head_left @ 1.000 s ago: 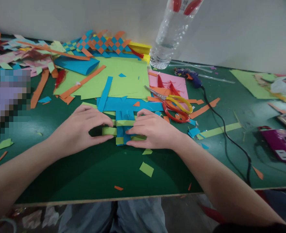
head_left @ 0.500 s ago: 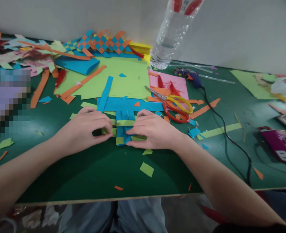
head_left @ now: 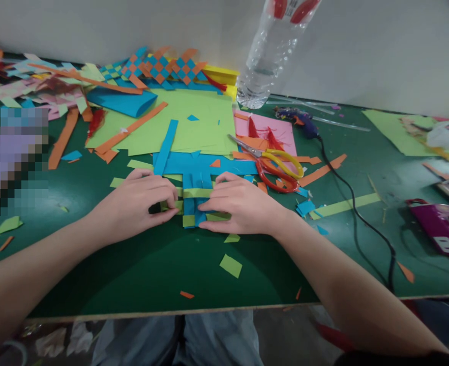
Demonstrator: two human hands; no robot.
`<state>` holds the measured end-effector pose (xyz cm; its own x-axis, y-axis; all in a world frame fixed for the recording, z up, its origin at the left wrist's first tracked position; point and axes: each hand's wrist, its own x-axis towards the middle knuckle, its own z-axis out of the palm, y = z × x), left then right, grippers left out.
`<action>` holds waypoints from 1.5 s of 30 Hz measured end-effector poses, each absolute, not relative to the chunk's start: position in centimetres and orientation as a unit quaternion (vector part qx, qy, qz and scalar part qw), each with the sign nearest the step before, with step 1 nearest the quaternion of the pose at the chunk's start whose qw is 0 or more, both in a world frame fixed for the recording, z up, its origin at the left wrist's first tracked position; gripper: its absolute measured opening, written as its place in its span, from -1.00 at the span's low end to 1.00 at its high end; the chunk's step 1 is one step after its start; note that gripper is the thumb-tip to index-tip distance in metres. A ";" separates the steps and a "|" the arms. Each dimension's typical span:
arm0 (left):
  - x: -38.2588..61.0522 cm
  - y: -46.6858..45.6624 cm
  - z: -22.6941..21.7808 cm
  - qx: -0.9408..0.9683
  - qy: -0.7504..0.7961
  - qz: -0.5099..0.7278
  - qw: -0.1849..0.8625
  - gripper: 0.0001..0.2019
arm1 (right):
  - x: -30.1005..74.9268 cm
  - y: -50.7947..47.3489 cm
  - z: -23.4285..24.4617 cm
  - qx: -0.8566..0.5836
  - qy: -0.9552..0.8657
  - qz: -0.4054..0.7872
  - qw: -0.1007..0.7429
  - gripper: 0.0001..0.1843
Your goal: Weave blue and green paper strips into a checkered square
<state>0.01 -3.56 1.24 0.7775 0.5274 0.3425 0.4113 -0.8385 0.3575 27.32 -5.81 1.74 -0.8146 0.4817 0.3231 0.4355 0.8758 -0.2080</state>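
Apparently, left hand (head_left: 138,199) pinched a green paper strip (head_left: 180,207), fingertips together | right hand (head_left: 245,207), fingers slightly spread, pressed blue paper strips (head_left: 188,206) near the counter (head_left: 140,284) front edge | firm pressure likely kept everything aligned

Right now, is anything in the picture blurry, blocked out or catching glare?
In the head view, a coarse pixel mosaic hides the object at far left; pale glare lies on the green tabletop toward both sides; the purple item near the right edge looks smeared; the left hand, right hand and blue strips between them look clearer.
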 end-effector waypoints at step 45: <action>0.5 -3.6 1.3 0.935 0.243 0.214 0.147 -0.74 | 27.6 -5.7 2.0 -0.231 -0.954 0.005 0.190 -0.58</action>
<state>0.52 -3.61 1.27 0.7907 0.5168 0.3282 0.3914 -0.8390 0.3781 27.60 -5.66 2.01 -0.8209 0.4431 0.3602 0.4395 0.8930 -0.0968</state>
